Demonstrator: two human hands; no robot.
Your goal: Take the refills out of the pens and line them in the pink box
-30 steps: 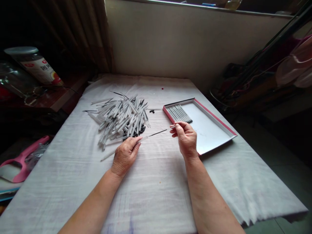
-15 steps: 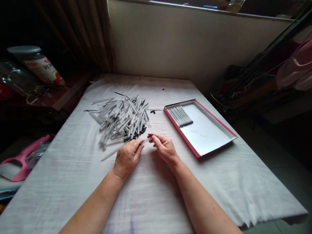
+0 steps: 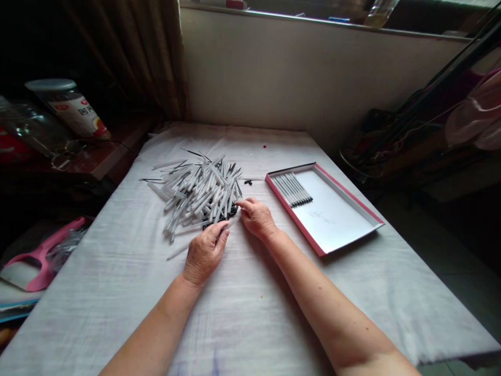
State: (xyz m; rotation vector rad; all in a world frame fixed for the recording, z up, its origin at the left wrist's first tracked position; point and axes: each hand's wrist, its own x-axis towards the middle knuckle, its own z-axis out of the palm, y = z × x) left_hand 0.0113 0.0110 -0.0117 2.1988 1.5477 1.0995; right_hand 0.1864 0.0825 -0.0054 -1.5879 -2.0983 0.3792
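Observation:
My left hand (image 3: 205,251) is closed around a pale pen barrel (image 3: 234,221), whose end sticks out past the thumb and forefinger to the right. The rest of the barrel runs under the hand toward the lower left. My right hand (image 3: 256,216) is at the right edge of a heap of loose pen barrels (image 3: 195,190). Its fingertips are drawn together beside small black pen parts (image 3: 230,212) at the heap's near side. Whether they pinch one of these is too small to make out.
A shallow red-rimmed box lid (image 3: 301,236) lies to the right, holding a row of black-tipped pens (image 3: 293,189). A few black pieces (image 3: 248,182) lie between heap and lid. A jar (image 3: 72,107) and pink-handled scissors (image 3: 43,256) are off the table's left side.
My right hand has left the barrel's end and reached forward to the black parts at the heap's edge. The left hand keeps the barrel. The camera view has shifted slightly.

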